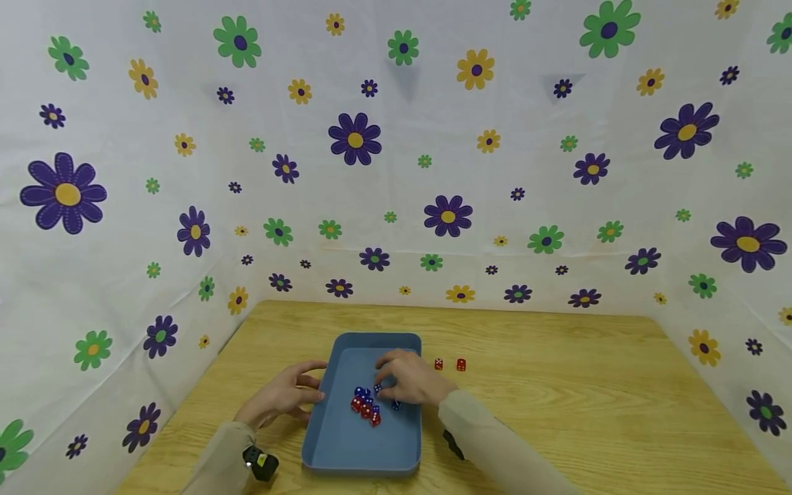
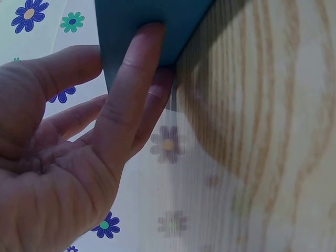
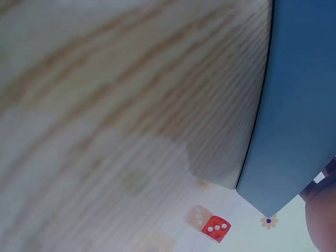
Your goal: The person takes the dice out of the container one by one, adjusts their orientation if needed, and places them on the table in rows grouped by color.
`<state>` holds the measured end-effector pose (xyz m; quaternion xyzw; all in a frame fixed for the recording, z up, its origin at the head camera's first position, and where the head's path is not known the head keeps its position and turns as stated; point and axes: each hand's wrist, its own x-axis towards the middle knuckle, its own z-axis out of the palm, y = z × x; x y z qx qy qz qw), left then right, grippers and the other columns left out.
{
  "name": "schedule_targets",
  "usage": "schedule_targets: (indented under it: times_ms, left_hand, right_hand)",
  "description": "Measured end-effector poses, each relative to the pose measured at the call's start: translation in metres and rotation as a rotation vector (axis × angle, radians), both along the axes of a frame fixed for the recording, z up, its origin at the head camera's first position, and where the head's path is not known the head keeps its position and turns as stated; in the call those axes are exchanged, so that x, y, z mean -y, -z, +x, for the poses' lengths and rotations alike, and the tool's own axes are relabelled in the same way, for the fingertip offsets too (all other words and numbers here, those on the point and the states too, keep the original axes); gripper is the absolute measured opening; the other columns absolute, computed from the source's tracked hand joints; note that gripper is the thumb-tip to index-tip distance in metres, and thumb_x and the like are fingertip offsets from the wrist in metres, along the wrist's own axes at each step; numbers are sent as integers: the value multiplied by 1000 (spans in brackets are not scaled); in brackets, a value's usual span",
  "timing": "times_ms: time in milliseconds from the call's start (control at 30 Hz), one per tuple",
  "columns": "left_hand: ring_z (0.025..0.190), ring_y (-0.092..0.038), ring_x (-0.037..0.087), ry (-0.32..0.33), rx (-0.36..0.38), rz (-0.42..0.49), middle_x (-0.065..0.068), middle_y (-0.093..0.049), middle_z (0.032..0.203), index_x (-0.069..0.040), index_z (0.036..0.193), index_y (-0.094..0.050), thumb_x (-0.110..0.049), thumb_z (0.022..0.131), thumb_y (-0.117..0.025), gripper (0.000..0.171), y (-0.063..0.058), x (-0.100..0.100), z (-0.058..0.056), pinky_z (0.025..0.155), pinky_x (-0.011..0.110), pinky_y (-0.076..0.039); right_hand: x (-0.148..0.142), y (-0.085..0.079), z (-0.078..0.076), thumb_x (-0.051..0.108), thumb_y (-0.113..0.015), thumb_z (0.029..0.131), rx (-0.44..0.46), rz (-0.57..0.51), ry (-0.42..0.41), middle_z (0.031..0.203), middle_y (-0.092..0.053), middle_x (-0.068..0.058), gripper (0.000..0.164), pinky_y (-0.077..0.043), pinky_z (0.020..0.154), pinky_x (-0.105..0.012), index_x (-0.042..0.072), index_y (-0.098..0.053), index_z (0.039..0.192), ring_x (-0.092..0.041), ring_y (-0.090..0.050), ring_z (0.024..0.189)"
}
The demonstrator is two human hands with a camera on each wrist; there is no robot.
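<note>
Blue tray (image 1: pixel 349 447): flat on the wood-grain counter (image 1: pixel 575 399), its long sides running away from the person.
Left hand (image 1: pixel 281 397): at the tray's left side, fingers loosely extended and spread, fingertips touching the outer wall.
Right hand (image 1: pixel 410 378): over the tray's right half, fingers bent and thumb apart from them; a blue die (image 1: pixel 378 388) sits at the fingertips, and I cannot tell whether it is pinched.
Dice cluster (image 1: pixel 365 407): inside the tray, around its middle, red dice and blue dice close together.
Other blue die (image 1: pixel 396 405): inside the tray near its right wall, just below the right hand.
Loose red dice (image 1: pixel 460 364): 2, on the counter outside the tray's right wall, apart from each other.
Flowered cloth (image 1: pixel 408 185): upright behind the tray and to both sides.
</note>
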<state>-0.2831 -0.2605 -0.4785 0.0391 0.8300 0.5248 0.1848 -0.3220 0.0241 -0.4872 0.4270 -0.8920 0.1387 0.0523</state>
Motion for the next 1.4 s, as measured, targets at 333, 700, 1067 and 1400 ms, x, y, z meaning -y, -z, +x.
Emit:
schedule_targets:
  times_ms: [333, 700, 1067, 1400]
  left_hand:
    - [93, -66, 27, -31, -6, -29, 22, -58, 120, -10, 148, -40, -5, 90, -68, 65, 2, -1, 1, 65, 44, -60]
    - [93, -66, 27, -22, -11, -23, 23, -59, 121, -9, 148, -39, -5, 90, -68, 65, -1, -3, 1, 65, 44, -60]
    - [94, -66, 27, -13, -3, -5, 25, -57, 122, -8, 149, -37, -6, 91, -68, 66, 0, -1, -1, 67, 44, -61]
    - [93, -66, 27, -32, -16, -31, 23, -58, 122, -10, 148, -40, -4, 91, -67, 64, 2, -2, 2, 65, 44, -60]
  right_hand:
    - [-1, 1, 2, 34, -74, 88, 13, -14, 14, 120, -66, 2, 20, -46, 103, -37, 22, -78, 104, -17, -58, 115]
    - [-15, -9, 5, 32, -75, 88, -34, -6, 42, 118, -67, 1, 22, -51, 94, -32, 20, -78, 105, -17, -58, 109]
    - [-34, -21, 8, 29, -76, 86, -27, -86, 43, 120, -68, -5, 21, -51, 99, -37, 16, -78, 103, -19, -60, 113]
    - [-70, -22, 9, 26, -78, 85, -42, -166, 87, 115, -68, -7, 20, -50, 99, -42, 12, -78, 100, -25, -61, 112]
